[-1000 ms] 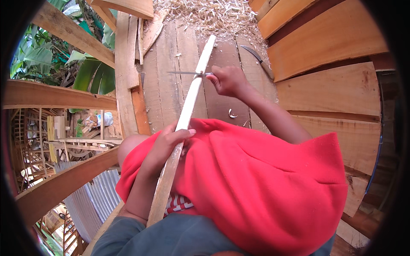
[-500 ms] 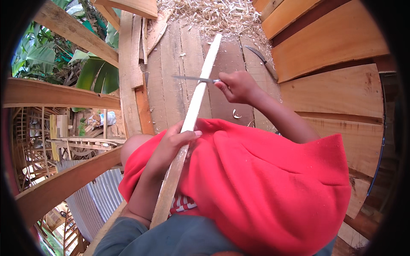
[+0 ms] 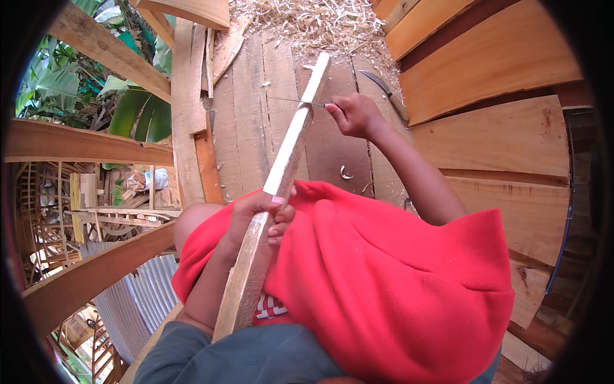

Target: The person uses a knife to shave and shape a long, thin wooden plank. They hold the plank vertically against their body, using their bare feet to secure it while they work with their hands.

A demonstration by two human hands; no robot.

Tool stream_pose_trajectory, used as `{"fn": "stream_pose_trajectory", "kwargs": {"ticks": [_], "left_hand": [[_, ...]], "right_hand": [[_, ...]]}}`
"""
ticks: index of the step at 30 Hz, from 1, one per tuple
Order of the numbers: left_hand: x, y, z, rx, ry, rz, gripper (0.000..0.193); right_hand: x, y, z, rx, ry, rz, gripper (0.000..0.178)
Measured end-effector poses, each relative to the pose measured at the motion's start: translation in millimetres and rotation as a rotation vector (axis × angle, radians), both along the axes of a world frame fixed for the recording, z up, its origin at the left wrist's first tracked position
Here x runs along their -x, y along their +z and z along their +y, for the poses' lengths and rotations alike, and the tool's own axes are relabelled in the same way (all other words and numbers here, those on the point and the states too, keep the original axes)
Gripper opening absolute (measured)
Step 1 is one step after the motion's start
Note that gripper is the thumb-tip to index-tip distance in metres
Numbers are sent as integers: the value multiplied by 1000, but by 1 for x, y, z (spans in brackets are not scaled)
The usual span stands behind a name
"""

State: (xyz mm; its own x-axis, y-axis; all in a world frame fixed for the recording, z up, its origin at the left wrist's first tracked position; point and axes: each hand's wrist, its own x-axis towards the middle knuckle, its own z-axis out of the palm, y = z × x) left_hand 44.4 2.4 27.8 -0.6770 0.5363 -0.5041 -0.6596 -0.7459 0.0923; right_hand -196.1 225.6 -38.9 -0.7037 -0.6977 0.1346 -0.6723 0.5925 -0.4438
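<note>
A long squared wooden stick (image 3: 289, 153) slants up and away from my lap, its far part pale and freshly shaved, its near part browner and rougher. My left hand (image 3: 261, 214) is wrapped round it below the middle, thumb on top. In my right hand (image 3: 355, 115) is a knife (image 3: 299, 100), gripped by the handle. The thin blade points left and lies across the stick's upper part, seen nearly edge-on. A red cloth (image 3: 384, 275) covers my lap and torso around the stick.
A curved sickle-like blade with a wooden handle (image 3: 395, 105) lies on the plank floor (image 3: 246, 121) by the right wall boards (image 3: 492, 137). Wood shavings (image 3: 313, 25) are heaped at the far end. Open wooden rails (image 3: 89, 142) run along the left, with leaves beyond.
The stick has rolled in my left hand, so its rough side face now shows. My right hand and the knife have moved slightly up the stick, and the blade has turned nearly edge-on.
</note>
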Motion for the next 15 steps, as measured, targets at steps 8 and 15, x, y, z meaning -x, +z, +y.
{"fn": "stream_pose_trajectory", "kwargs": {"ticks": [8,15], "left_hand": [[-1,8,-1,-137,58,-15,44],[-5,10,-9,-84,16,90,40]], "right_hand": [[-6,6,-5,57,-14,65,38],[-30,26,-27,33,147,101,39]]}}
